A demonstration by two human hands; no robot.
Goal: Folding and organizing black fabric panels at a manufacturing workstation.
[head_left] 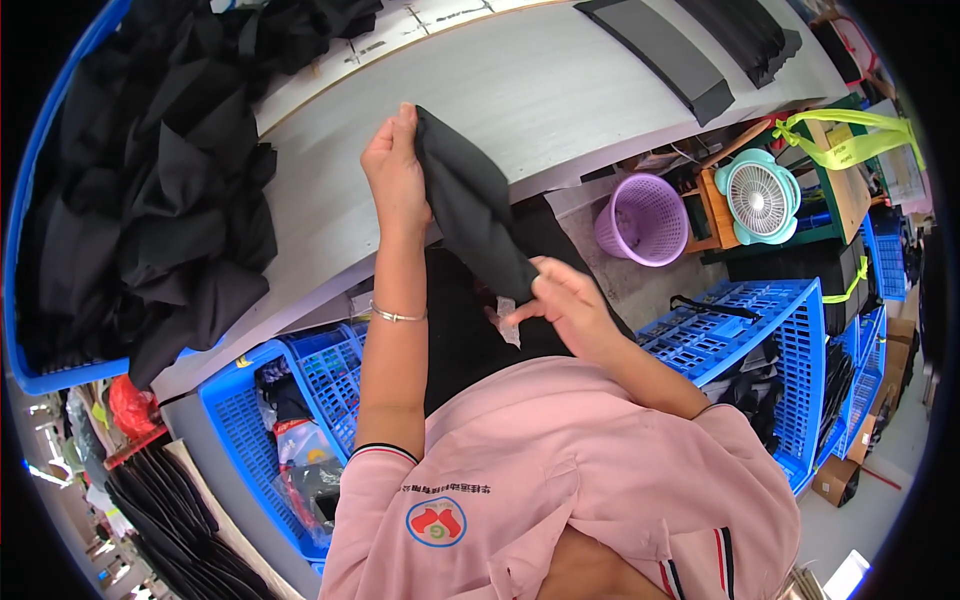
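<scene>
A narrow piece of black fabric (465, 190) is stretched at a slant between my two hands, in front of the table edge. Closed in a fist with the thumb on top, my left hand (393, 165) grips its upper end. Lower and to the right, my right hand (568, 305) pinches the other end between thumb and fingers. A small crumpled bit of clear plastic (509, 322) shows by the fingers of my right hand; whether they hold it I cannot tell.
A blue crate (28, 383) heaped with black fabric (165, 190) stands left on the grey table (335, 185). Flat black pieces (660, 55) lie at its far right. Below are a purple basket (648, 252), a turquoise fan (760, 196) and blue crates (745, 300) on both sides.
</scene>
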